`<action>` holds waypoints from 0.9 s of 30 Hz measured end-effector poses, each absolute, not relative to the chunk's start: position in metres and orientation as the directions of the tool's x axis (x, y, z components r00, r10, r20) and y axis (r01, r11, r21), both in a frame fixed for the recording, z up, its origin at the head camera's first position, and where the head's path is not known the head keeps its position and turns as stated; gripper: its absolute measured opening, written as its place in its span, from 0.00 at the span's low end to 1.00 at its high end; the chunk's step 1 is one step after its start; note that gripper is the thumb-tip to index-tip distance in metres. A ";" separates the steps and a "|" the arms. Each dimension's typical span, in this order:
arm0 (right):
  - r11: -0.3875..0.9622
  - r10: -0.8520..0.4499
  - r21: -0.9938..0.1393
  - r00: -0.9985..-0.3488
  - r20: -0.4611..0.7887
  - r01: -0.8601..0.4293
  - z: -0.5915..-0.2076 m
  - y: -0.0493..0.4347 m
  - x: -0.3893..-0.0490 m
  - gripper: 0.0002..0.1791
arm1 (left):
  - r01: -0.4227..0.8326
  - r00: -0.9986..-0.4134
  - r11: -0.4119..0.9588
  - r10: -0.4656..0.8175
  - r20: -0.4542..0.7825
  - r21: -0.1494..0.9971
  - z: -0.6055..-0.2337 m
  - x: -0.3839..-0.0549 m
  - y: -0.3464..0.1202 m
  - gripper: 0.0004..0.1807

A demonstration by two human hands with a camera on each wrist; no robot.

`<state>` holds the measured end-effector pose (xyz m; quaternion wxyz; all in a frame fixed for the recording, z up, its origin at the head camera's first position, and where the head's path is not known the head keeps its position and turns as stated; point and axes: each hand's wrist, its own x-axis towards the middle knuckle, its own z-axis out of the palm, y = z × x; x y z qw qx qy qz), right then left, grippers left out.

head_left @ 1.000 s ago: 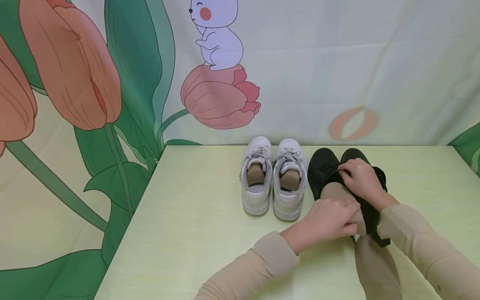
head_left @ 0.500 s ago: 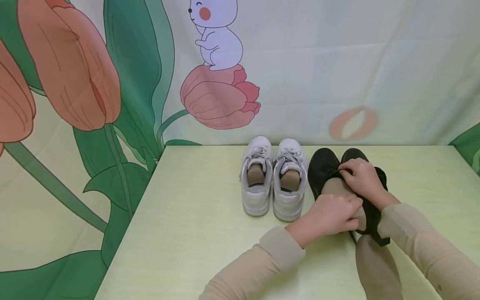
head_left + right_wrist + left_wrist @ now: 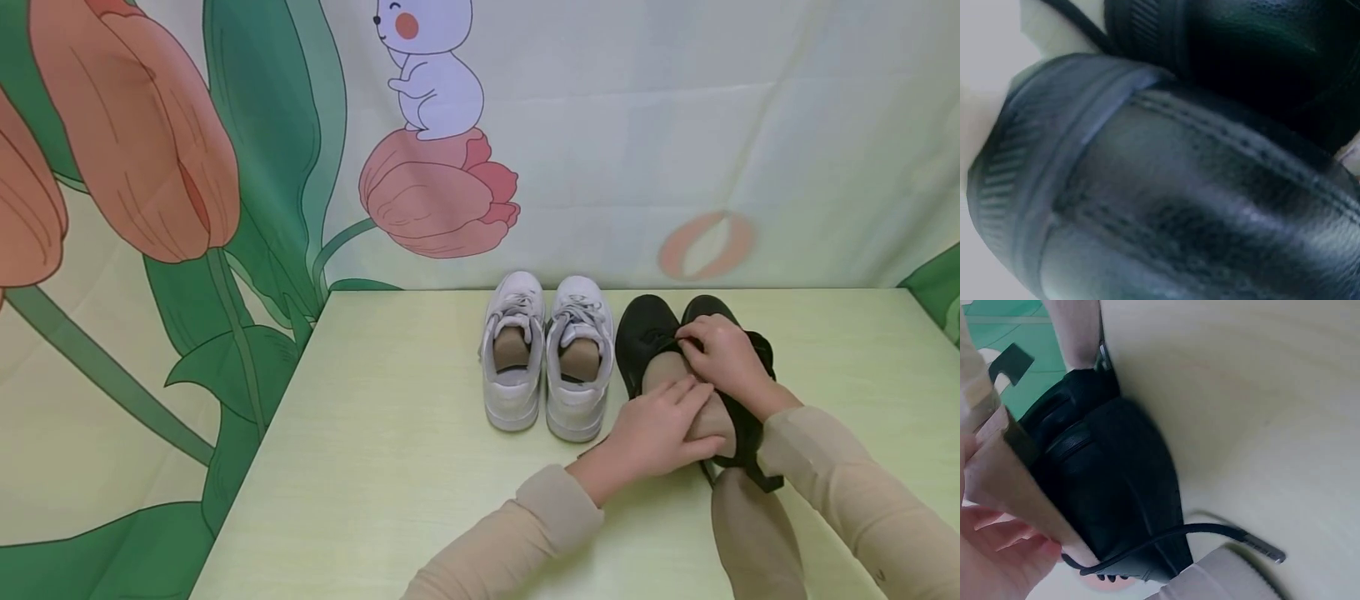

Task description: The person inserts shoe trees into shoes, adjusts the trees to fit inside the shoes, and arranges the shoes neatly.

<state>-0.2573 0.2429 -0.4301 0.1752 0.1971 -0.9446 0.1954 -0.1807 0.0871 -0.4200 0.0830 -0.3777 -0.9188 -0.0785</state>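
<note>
In the head view, two black leather shoes (image 3: 648,329) stand side by side, toes toward the patterned wall. My right hand (image 3: 723,358) pinches the shoelace at the front of the nearer-left shoe, its wrist passing over the right shoe. A beige piece (image 3: 667,371) shows in that shoe's opening. My left hand (image 3: 656,429) lies across this piece, its fingers extended. In the left wrist view, a black shoelace (image 3: 1197,529) with a hard tip runs past the left fingers (image 3: 997,556). Dark stitched leather of a black shoe (image 3: 1210,187) fills most of the right wrist view.
Left of the black shoes stand two white sneakers (image 3: 513,400) with brown stuffing inside. A beige rounded piece (image 3: 756,533) stretches toward the bottom edge. Pale yellow tabletop (image 3: 375,433) reaches back to a cloth backdrop (image 3: 600,167) printed with tulips and a white animal.
My left hand's fingers, bent before, have straightened and come down onto the beige piece. My right hand has kept its pinch at the shoe front. The shoes have stayed in place.
</note>
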 end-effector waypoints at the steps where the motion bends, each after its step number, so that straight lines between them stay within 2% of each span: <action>1: 0.846 -0.312 -0.288 -0.855 0.413 -0.448 -0.430 0.243 -0.258 0.06 | 0.708 -0.698 0.700 0.674 0.242 0.094 -0.422 -0.180 0.087 0.31; 4: 0.843 -0.338 -0.250 -0.831 0.441 -0.476 -0.431 0.244 -0.259 0.05 | 0.715 -0.686 0.692 0.663 0.300 0.106 -0.427 -0.180 0.088 0.30; 9: 0.838 -0.359 -0.220 -0.808 0.468 -0.499 -0.432 0.244 -0.260 0.04 | 0.712 -0.692 0.691 0.663 0.284 0.122 -0.427 -0.180 0.091 0.27; 16: 0.843 -0.327 -0.263 -0.836 0.441 -0.469 -0.431 0.244 -0.260 0.05 | 0.681 -0.719 0.728 0.648 0.252 0.070 -0.422 -0.182 0.094 0.25; 21: 0.830 -0.330 -0.286 -0.835 0.440 -0.479 -0.429 0.245 -0.260 0.05 | 0.669 -0.718 0.743 0.643 0.268 0.010 -0.418 -0.184 0.097 0.23; 27: 0.812 -0.338 -0.313 -0.833 0.438 -0.493 -0.425 0.246 -0.261 0.04 | 0.629 -0.771 0.773 0.611 0.178 0.074 -0.410 -0.188 0.102 0.23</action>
